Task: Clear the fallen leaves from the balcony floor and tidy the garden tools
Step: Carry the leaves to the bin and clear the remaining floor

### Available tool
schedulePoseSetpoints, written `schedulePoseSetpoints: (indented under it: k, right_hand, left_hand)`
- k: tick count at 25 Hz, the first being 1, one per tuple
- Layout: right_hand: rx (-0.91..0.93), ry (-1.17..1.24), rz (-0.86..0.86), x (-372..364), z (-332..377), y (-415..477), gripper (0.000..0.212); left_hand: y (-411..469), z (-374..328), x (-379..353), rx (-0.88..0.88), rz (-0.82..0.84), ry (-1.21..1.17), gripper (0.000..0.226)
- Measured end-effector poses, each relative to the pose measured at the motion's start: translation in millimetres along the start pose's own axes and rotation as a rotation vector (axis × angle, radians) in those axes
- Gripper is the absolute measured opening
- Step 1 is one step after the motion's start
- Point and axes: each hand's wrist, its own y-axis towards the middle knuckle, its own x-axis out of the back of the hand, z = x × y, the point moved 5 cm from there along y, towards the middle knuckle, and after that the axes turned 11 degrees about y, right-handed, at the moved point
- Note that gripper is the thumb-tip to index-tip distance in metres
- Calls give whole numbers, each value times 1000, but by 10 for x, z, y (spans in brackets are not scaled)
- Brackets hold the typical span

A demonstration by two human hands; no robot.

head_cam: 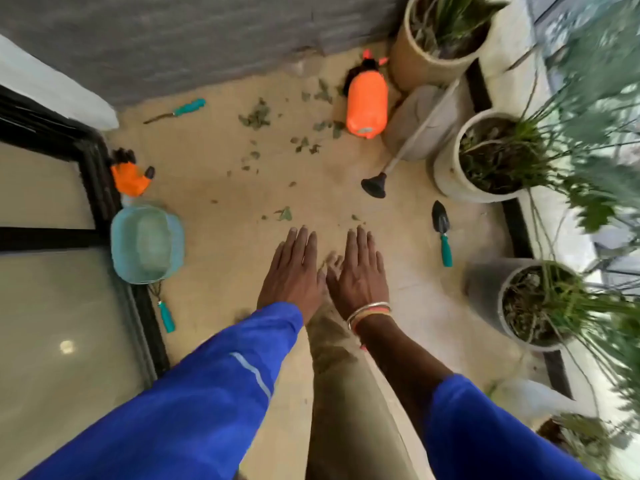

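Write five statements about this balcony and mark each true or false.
1. The left hand and right hand hold nothing, fingers straight. True.
2. The trowel is in the right hand. False: it lies on the floor, to the right of that hand.
3. Leaves are scattered over the floor. True.
4. The orange glove is worn on the left hand. False: both hands are bare and the glove lies beyond the basin.
5. Potted plants stand along the right side. True.
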Motion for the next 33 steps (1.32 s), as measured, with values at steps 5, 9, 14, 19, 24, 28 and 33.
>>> schedulePoseSetpoints:
  k: [5,9,14,19,24,28,33]
  right_hand:
    - [-201,36,15,-892,-864,1111,69]
    - [-310,105,-13,-1755,-1576,1854,77]
    - [-431,189,-111,-2637,-2228,2553,88]
    - [-430,272,-373,-3020,-2093,3165,90]
    - [216,78,-115,-3532,-865,3574,69]
    - [268,3,-81,-3575,-740,3384,75]
    - [-115,-91,-199,-3264,-1638,3015,86]
  left_hand:
    - [1398,-93,-1067,-171,96,93,66]
    - [2312,-94,-2173,-296,176,157,66]
    - [2915,255,-3252,-407,247,231,63]
    - [3150,705,-3650,-426,117,152,62]
    - [3319,1464,-3562,-224,-52,-20,64]
    - [3315,2063,-3393,-85,-94,-55,71]
    - [3231,2475,-3372,-53,-85,-6,71]
